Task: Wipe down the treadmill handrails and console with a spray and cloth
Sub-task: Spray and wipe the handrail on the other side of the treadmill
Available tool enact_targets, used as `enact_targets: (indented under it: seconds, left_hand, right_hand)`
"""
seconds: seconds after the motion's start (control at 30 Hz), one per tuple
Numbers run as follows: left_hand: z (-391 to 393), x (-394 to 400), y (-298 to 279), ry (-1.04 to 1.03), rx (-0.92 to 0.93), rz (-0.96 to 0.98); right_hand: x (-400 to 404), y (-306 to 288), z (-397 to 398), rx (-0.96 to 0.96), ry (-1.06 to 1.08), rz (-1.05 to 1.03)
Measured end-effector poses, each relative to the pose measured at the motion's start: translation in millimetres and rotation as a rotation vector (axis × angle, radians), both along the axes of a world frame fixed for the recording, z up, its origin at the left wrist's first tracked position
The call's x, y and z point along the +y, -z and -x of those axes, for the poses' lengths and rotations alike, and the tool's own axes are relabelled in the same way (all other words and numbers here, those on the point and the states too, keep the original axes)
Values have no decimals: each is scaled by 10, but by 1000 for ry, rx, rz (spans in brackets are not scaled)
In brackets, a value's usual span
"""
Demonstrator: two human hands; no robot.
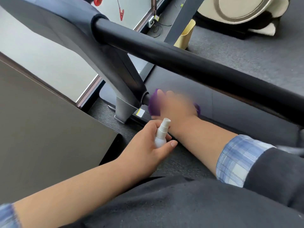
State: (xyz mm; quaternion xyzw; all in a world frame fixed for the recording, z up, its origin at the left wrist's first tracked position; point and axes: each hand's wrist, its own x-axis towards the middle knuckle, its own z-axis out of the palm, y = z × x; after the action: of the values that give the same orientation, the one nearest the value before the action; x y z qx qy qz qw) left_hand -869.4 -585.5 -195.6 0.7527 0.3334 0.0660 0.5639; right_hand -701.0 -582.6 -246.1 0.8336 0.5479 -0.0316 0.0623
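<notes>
A thick black handrail [189,63] runs diagonally from upper left to right. Below it, a second, lower handrail juts from the grey upright [126,83]; only its black stub [146,99] shows. My right hand [176,104], blurred by motion, holds a purple cloth [153,102] around this lower rail next to the stub. My left hand [148,143] grips a small white spray bottle [162,134] just in front of my right wrist, nozzle pointing up and away. The console is out of view.
The treadmill belt [189,89] lies under the rails. A dark cabinet or panel [41,129] stands at the left. A beige bin [185,35] and a round cream object [243,9] sit on the grey carpet [246,51] beyond.
</notes>
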Motion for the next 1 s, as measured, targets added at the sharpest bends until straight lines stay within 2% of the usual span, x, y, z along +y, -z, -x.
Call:
enact_targets:
  seconds: [0.17, 0.33, 0.43, 0.57, 0.77, 0.87, 1.0]
  left_hand:
    - [85, 269, -48, 49, -26, -8]
    - [141, 585, -183, 202, -48, -76]
    - [229, 775, -220, 288, -34, -132]
    - [382, 1027, -194, 287, -39, -170]
    - [468, 1151, -162, 352, -56, -189]
    - [434, 1154, -188, 406, -68, -187]
    - [379, 1157, -214, 471, -95, -200]
  right_hand:
    - [379, 11, 130, 111, 10, 12]
    - [-160, -184, -99, 173, 75, 11]
    - [-370, -265, -78, 100, 138, 9]
    - [32, -196, 154, -22, 139, 44]
    - [526, -100, 382, 47, 174, 43]
    - [326, -99, 308, 57, 148, 44]
    - [-97, -208, 84, 74, 222, 63]
